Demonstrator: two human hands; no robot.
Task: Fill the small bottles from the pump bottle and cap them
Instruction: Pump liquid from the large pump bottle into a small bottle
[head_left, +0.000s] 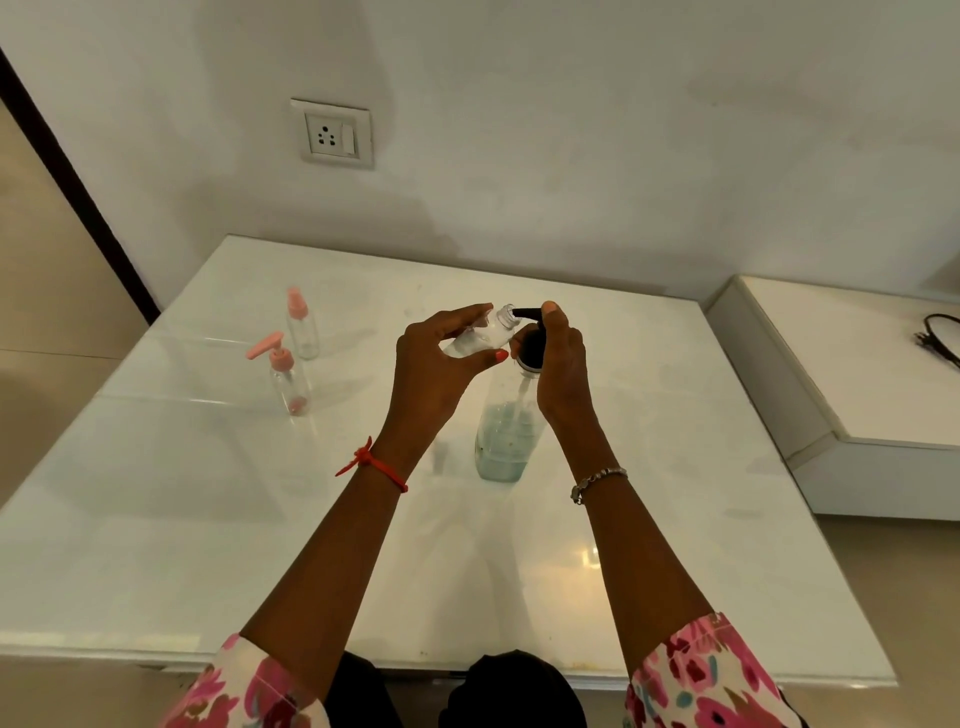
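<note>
A tall clear pump bottle (503, 436) with bluish liquid and a black pump head stands mid-table. My right hand (558, 364) grips its neck, with the thumb pressing on top of the black pump head. My left hand (434, 358) holds a small clear uncapped bottle (485, 332), tilted so its open neck sits right at the black spout. To the left stand two small clear bottles: one with a pink pump top (285, 376) and one with a pink spray cap (301, 325).
The white glossy table (208, 519) meets a white wall with a socket (332, 134). A lower white ledge (857, 374) at the right carries a black cable (940, 338).
</note>
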